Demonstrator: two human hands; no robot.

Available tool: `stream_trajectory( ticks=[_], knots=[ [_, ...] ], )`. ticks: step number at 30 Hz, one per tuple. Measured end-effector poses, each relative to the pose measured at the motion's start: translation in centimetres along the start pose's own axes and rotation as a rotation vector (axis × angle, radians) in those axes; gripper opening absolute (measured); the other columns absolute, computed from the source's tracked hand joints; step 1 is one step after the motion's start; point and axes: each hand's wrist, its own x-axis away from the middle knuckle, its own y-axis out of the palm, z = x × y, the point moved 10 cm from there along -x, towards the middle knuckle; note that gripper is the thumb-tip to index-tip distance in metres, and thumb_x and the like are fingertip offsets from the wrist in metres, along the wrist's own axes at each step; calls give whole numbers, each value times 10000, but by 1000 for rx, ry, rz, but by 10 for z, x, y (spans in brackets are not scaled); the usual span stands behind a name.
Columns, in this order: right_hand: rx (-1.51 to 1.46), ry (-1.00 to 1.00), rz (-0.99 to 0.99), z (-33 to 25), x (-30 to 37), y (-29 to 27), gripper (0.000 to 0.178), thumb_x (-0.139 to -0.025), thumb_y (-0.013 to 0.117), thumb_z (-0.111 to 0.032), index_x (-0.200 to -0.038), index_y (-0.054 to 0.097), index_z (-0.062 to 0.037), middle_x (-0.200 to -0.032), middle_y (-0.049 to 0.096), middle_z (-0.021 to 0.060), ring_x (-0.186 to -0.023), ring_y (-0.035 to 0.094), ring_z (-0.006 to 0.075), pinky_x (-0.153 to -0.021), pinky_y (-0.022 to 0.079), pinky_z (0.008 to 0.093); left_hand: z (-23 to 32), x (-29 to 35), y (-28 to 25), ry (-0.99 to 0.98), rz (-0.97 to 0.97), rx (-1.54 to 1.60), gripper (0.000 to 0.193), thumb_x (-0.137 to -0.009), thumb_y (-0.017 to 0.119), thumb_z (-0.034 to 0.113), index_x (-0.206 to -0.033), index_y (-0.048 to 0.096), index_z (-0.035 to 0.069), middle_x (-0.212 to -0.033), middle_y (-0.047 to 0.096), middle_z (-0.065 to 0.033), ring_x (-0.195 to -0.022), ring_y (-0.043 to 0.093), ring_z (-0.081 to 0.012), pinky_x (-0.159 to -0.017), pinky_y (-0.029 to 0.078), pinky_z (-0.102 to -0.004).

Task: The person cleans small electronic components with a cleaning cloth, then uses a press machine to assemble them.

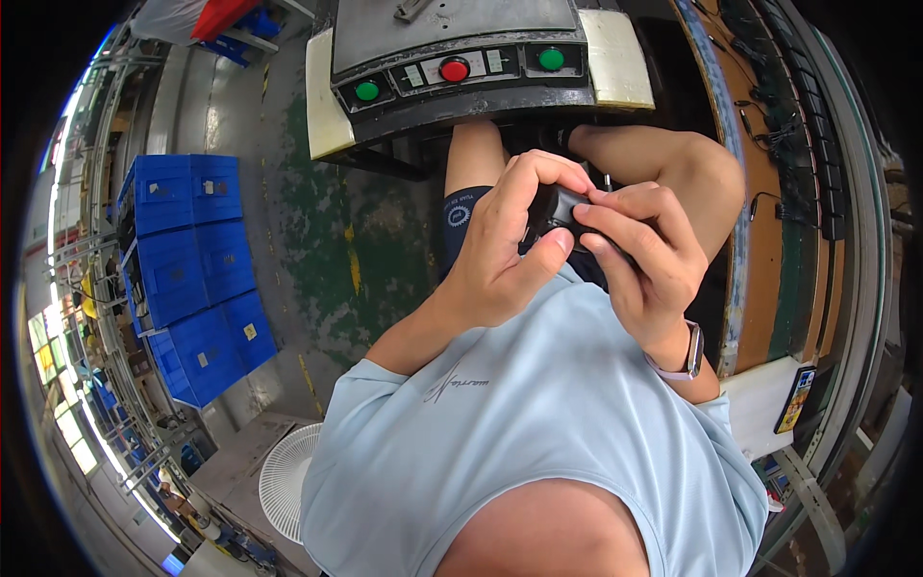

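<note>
A small black plastic block, shaped like a plug adapter, is held between both hands above my lap. My left hand curls round its left side, with the thumb below it and the fingers over the far edge. From the right, my right hand pinches it with thumb and fingertips. A short metal pin shows beside the right fingertips; I cannot tell whether it belongs to the block. The fingers hide much of the block.
Ahead stands a machine with a red button and two green buttons. To the right runs a bench with black cables and a row of black blocks. Blue bins are stacked at left, and a white fan is at lower left.
</note>
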Motion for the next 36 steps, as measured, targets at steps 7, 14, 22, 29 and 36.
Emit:
stream_trajectory(
  ticks=[7, 14, 22, 29, 36],
  knots=[
    [-66, 59, 3, 5, -6, -5, 173, -767, 712, -3, -939, 730, 6, -919, 595, 107, -705, 523, 161, -621, 433, 238, 7, -1, 0, 8, -50, -9, 474, -741, 479, 116, -1199, 477, -6, -1162, 529, -157, -979, 513, -224, -847, 421, -308],
    [-132, 73, -5, 11, -8, -10, 177, -765, 717, -13, -941, 728, 6, -939, 608, 115, -716, 528, 159, -624, 438, 242, 27, -4, -2, 103, -37, -136, 390, -828, 579, 126, -1180, 500, -26, -1113, 559, -144, -931, 525, -250, -856, 434, -340],
    [-227, 78, -84, 2, -16, -5, 313, -702, 792, -69, -987, 696, 19, -979, 628, 125, -766, 563, 187, -676, 480, 260, 37, -2, -8, 165, -20, -235, 396, -870, 666, 245, -1147, 543, -9, -1096, 571, -119, -931, 534, -250, -837, 449, -326],
    [-181, 232, -78, 6, -18, 0, 388, -642, 828, -76, -975, 663, 34, -942, 638, 132, -789, 587, 210, -703, 501, 284, 45, 1, -9, 227, 30, -304, 395, -852, 695, 282, -1102, 595, -7, -1078, 578, -121, -909, 542, -239, -792, 469, -317],
    [-226, 71, -72, -2, -19, -2, 379, -623, 830, -66, -930, 644, 57, -869, 638, 143, -767, 596, 229, -689, 506, 302, 51, 4, -8, 297, 64, -291, 409, -850, 700, 312, -1093, 623, -7, -1050, 586, -127, -893, 551, -231, -770, 485, -311]
  ],
)
